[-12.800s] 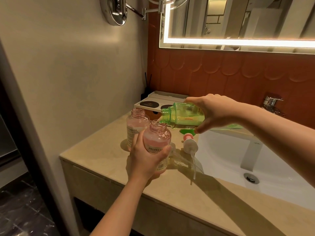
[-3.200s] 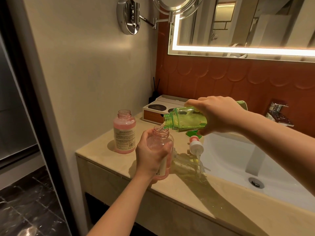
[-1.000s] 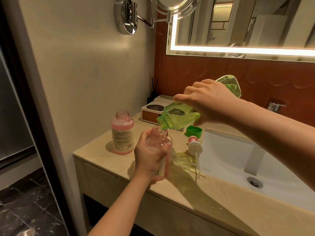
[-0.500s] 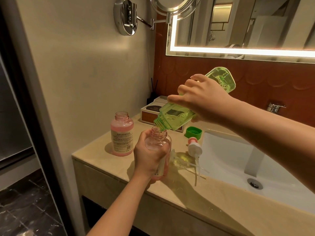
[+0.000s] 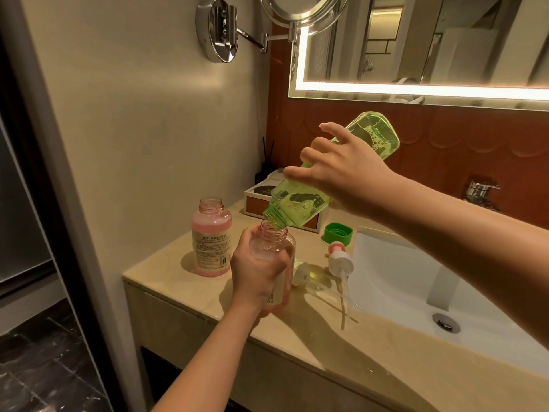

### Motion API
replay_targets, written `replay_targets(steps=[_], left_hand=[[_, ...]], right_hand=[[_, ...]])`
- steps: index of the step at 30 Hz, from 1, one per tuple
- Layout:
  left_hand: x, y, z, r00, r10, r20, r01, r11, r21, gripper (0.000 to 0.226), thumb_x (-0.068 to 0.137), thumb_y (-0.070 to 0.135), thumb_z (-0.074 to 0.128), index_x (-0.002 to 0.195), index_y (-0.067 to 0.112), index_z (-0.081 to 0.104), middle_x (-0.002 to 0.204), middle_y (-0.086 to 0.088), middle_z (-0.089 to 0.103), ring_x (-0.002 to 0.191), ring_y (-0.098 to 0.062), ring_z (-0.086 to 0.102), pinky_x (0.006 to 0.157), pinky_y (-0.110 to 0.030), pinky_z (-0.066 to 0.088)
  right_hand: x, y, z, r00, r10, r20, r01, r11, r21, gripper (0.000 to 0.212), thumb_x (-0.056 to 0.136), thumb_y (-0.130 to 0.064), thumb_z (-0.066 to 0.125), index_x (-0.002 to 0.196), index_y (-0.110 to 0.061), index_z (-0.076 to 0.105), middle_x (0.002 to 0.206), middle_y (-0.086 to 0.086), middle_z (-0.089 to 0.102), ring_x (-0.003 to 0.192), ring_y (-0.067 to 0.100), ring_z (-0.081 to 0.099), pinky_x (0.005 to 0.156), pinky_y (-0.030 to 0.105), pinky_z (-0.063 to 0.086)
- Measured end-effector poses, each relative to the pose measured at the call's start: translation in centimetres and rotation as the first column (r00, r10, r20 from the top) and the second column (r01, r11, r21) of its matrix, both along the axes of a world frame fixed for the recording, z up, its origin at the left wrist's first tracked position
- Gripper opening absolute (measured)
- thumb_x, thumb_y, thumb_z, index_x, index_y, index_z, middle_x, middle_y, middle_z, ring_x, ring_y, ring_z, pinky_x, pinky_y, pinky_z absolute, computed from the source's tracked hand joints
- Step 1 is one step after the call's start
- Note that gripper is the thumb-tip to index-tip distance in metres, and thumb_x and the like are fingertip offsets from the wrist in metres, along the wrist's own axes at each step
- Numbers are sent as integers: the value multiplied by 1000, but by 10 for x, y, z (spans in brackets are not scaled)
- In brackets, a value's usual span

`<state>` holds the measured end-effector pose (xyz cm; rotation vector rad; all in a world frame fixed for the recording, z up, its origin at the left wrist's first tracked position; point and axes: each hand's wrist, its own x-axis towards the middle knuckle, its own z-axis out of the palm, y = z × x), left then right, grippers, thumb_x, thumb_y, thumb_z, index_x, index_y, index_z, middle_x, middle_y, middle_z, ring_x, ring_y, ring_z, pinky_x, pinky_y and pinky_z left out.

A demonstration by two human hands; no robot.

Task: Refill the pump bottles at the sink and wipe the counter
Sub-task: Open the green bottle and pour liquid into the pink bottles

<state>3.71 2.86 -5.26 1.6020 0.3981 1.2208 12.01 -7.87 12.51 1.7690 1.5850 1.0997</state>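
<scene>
My left hand [image 5: 258, 273] grips an open pink pump bottle [image 5: 274, 248] standing on the beige counter [image 5: 297, 331]. My right hand [image 5: 344, 171] holds a clear green refill bottle [image 5: 300, 206] tipped steeply, base up, its threaded mouth right over the pink bottle's neck. Only foam and a little liquid show inside the green bottle. A second open pink bottle [image 5: 211, 237] stands upright to the left, partly full. Two white pump heads [image 5: 340, 258] with long tubes lie on the counter beside the held bottle. The green cap [image 5: 338, 233] rests near the basin's corner.
A white basin [image 5: 416, 292] with a drain lies to the right, a chrome tap [image 5: 479, 188] behind it. A tray box [image 5: 267, 194] and reed diffuser [image 5: 267, 162] stand at the back wall. A swing-arm mirror [image 5: 297, 10] hangs overhead. The counter's edge drops to dark floor on the left.
My right hand has raised the green bottle's base from nearly level to a steep tilt over the pink bottle. The left hand and its bottle have stayed in place.
</scene>
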Motion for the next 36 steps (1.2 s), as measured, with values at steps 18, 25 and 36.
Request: replay_targets(steps=[18,25,36], left_hand=[[6,11,1,999,38,-28,-39,999,-27,65,50,53,66,106,21,57,95,8,68,88,-8,65,70,-15,48],[9,16,3,997,59,-47,-60,998,-9,69,50,58,64,108,23,56,96,12,66,87,4,61,68,-9,45],[14,20,5,996,72,-61,-72,997,3,63,55,50,68,110,21,54,94,17,61,85,7,57,64,0,41]], right_hand=[[16,11,-6,995,42,-93,-39,999,37,69,85,-31,63,142,-24,25,135,11,46,125,31,43,113,48,15],[34,20,-16,990,35,-135,-26,997,68,78,77,-37,71,140,-25,27,129,7,50,120,28,47,111,46,21],[62,24,-40,916,39,-400,30,986,164,91,70,-49,73,141,-27,21,126,-2,53,113,19,50,105,34,30]])
